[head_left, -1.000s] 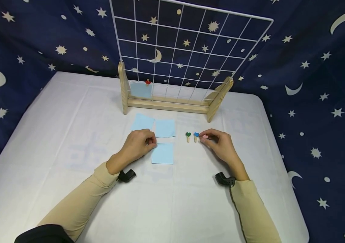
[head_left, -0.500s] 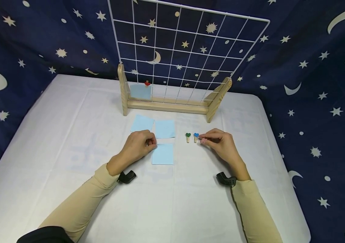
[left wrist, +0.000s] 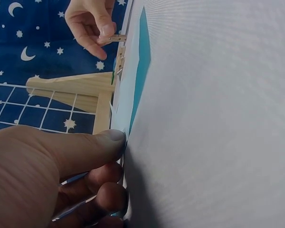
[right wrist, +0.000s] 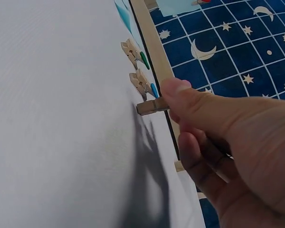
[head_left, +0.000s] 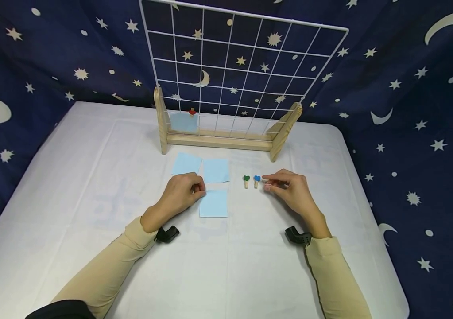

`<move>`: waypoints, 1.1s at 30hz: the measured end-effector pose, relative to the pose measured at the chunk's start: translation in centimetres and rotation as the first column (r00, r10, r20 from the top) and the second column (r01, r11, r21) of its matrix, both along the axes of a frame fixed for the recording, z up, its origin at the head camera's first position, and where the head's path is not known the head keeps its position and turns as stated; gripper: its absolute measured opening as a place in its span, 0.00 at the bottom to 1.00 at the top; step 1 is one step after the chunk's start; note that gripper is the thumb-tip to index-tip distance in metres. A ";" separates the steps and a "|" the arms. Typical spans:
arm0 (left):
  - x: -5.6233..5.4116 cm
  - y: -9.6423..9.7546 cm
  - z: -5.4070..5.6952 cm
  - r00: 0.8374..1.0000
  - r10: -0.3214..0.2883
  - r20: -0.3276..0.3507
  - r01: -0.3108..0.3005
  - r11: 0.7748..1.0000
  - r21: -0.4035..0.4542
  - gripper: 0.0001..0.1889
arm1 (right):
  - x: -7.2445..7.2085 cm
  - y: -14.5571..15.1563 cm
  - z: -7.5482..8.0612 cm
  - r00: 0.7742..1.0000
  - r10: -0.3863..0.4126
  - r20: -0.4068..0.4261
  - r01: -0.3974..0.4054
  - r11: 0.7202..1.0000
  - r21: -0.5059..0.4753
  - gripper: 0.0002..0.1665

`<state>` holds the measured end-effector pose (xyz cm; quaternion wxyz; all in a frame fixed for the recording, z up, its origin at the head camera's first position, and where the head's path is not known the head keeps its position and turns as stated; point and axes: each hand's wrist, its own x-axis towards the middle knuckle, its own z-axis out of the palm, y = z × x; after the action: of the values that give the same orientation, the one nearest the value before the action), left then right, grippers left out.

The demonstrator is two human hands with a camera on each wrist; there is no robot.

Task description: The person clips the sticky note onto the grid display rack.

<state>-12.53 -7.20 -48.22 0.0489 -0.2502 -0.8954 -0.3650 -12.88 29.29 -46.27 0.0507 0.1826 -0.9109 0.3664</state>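
My left hand (head_left: 180, 190) pinches the upper left corner of the nearest light blue paper sheet (head_left: 213, 204). Its thumb lies against the sheet in the left wrist view, where the paper (left wrist: 138, 71) stands slightly off the white surface. Between thumb and fingers, my right hand (head_left: 292, 188) holds a mini wooden clothespin (right wrist: 151, 106); its pink heart is mostly hidden by the fingers. Just left of that hand lie a clothespin with a blue heart (head_left: 257, 179) and one with a green heart (head_left: 246, 179). Two more blue sheets (head_left: 216, 170) lie beyond the left hand.
A white wire grid (head_left: 226, 68) on a wooden stand (head_left: 218, 141) rises at the back of the white table (head_left: 102, 186). A blue sheet (head_left: 183, 122) hangs low on its left side from a red clothespin (head_left: 192, 111). Star-patterned dark cloth (head_left: 429, 155) surrounds the table.
The right fingers have turned the held clothespin, so its pink heart has gone from plain sight to mostly hidden. The left hand stays at the sheet's corner. The head view has tilted slightly.
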 end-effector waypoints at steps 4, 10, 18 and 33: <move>0.1 0.0 0.1 1.000 0.000 -0.010 0.000 1.000 -0.001 0.10 | 0.0 -0.1 0.0 0.999 -0.053 -0.010 0.053 0.998 0.038 0.12; 0.2 -0.1 0.2 1.000 0.006 -0.012 -0.006 1.000 0.004 0.09 | 0.0 -0.2 0.2 0.998 -0.066 0.008 0.065 0.997 0.034 0.09; -0.1 -0.1 0.4 1.000 0.004 -0.023 -0.003 0.999 0.040 0.08 | -0.1 -0.5 0.8 0.999 -0.028 -0.021 0.028 1.000 -0.013 0.08; -0.6 0.7 0.7 0.995 0.030 -0.097 -0.019 0.993 0.116 0.06 | -0.5 -2.2 1.6 0.990 -0.039 -0.135 0.033 0.998 -0.050 0.11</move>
<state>-13.15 -6.47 -47.56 0.1117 -0.2536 -0.8725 -0.4024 -13.35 27.08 -44.64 0.1238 0.1894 -0.8995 0.3738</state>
